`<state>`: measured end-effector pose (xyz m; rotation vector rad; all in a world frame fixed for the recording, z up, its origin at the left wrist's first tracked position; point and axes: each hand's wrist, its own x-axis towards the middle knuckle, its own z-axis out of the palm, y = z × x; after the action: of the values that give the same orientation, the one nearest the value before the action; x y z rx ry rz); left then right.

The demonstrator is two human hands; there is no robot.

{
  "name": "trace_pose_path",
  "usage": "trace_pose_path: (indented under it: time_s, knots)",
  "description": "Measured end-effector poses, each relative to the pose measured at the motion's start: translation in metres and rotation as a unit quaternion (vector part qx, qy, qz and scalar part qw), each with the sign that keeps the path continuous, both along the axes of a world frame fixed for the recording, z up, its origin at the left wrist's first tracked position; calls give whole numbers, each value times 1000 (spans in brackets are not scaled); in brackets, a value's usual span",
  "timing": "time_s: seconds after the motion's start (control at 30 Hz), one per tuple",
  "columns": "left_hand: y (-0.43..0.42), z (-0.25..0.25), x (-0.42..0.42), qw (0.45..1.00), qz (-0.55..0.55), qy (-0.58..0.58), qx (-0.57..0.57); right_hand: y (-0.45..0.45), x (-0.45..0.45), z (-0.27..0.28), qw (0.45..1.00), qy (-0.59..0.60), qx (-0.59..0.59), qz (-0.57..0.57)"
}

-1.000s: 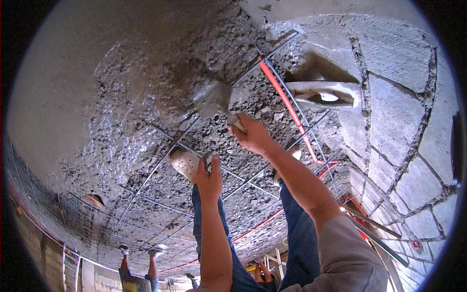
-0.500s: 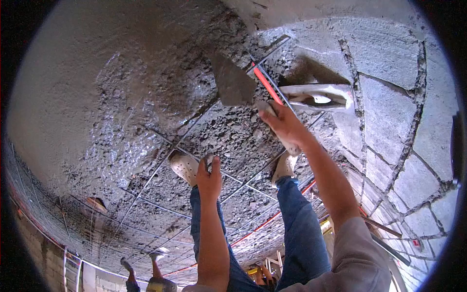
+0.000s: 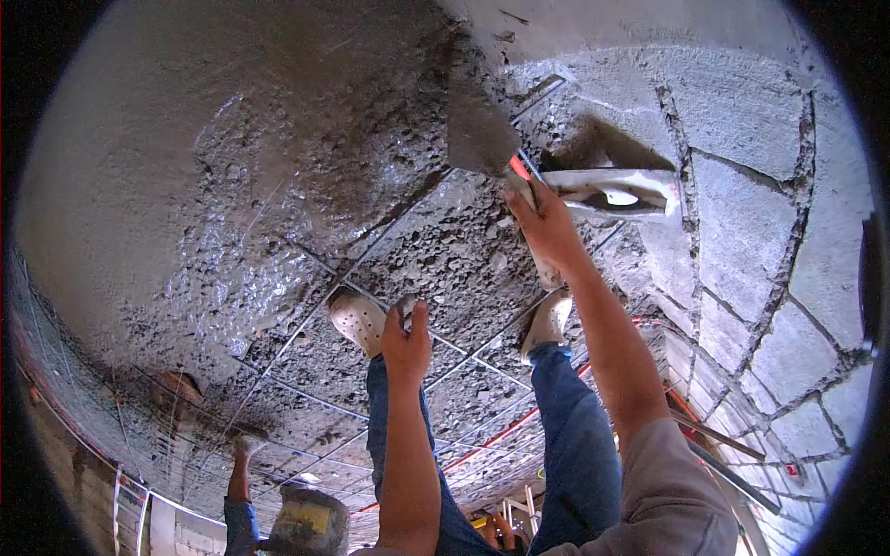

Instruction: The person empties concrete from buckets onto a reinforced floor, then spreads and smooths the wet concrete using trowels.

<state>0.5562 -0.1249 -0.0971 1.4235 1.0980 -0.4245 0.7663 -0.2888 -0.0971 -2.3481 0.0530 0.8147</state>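
My right hand [image 3: 547,230] is wrapped round the handle of a trowel [image 3: 477,130]. The trowel's broad grey blade lies over the far edge of the wet concrete [image 3: 306,120], close to the wall corner. In front of my left shoe, my left hand [image 3: 406,350] is closed, with a small grey thing between thumb and fingers that I cannot make out. A red pipe [image 3: 519,167] shows just beside the trowel handle, mostly covered by the blade and hand. Steel bars [image 3: 371,248] cross the rough gravel [image 3: 436,246] below the trowel.
A block wall [image 3: 742,204] rises on the right, with a pale-rimmed opening [image 3: 672,195] at its foot. My light perforated shoes [image 3: 360,322] stand among the bars. At lower left are another person's arm [image 3: 239,477] and a dirty bucket [image 3: 311,519].
My right hand has moved the trowel up and to the right, over more of the red pipe. My left hand has barely shifted. The bucket at lower left shows more fully.
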Motion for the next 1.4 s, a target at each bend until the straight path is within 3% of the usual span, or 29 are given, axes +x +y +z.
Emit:
trace_pose_path:
  time_s: [0.1, 0.17, 0.23, 0.5, 0.63, 0.7, 0.73, 0.77, 0.83, 0.97, 1.03, 1.1, 1.2, 1.3, 1.4]
  knots:
    - [2, -4, -3, 999, -15, -17, 34, 2, 7, -20, 998, -53, 16, -21]
    - [0, -3, -3, 1000, -3, -6, 22, 22, 27, -7, 998, 21, 27, -54]
    - [1, 0, 0, 1000, 8, 0, 10, 24, 40, -20, 996, -76, -33, 22]
    - [5, 12, 10, 999, 1, 35, 16, 15, 34, -27, 999, -50, -3, 16]
    - [-5, -3, -2, 999, -17, 21, 46, 11, 21, -16, 996, -57, -61, 33]
    - [-16, -25, -21, 995, -3, 14, 95, 6, 10, -14, 998, -62, -13, 20]
    - [7, 17, 14, 999, -10, 46, 4, 0, -4, -12, 998, -59, 25, 0]
    - [6, 11, 11, 998, -3, 63, 2, 1, -8, -2, 1000, -27, -8, 9]
    - [5, 4, 4, 995, -39, -6, 96, -8, -19, 2, 998, 28, -44, 35]
    - [6, 9, 3, 1000, -4, 9, 28, -36, -60, 11, 995, -5, -77, 66]
    - [4, 11, 5, 999, 9, 20, 26, -44, -74, 29, 989, 88, -92, 81]
    - [-1, 0, -5, 1000, 0, -10, 22, -66, -89, 28, 980, 86, -128, 127]
    - [-1, 12, 7, 998, -21, 50, 40, -90, -98, 28, 953, 159, -160, 202]
    - [-1, 14, 7, 998, -9, 69, -8, -101, -86, 5, 951, 142, -152, 227]
    - [-3, 14, 7, 994, -52, 97, -27, -68, -59, -3, 976, 90, -118, 160]
